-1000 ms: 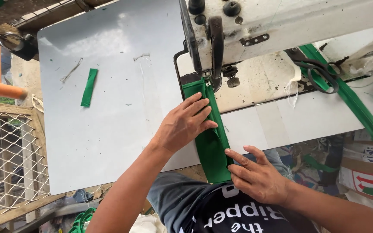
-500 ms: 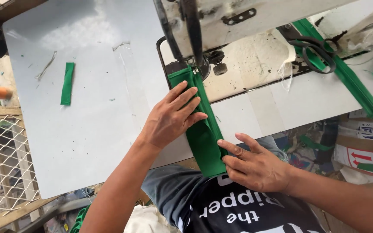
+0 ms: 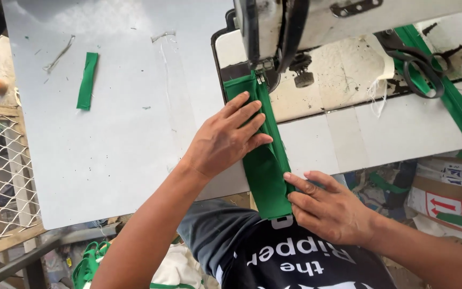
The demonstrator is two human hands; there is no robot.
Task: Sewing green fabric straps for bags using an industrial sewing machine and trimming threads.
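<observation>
A folded green strip (image 3: 266, 160) lay lengthwise on the table (image 3: 124, 139), its far end tucked under the needle of the sewing machine (image 3: 295, 27) and its near end hanging just past the table's near edge. We saw a crease running down the cloth, the right side doubled over. Our left hand (image 3: 225, 140) pressed flat on the strip's left half, fingers spread and pointing toward the machine, gripping nothing. Our right hand (image 3: 330, 208) sat at the near edge, fingers loosely extended, fingertips (image 3: 290, 177) touching the strip's right fold; we could not tell whether they pinched it. A short green scrap (image 3: 87, 80) lay well apart near the table's far left corner. Black scissors (image 3: 418, 67) rested on the machine bed toward the right, beside a long green band (image 3: 455, 101).
</observation>
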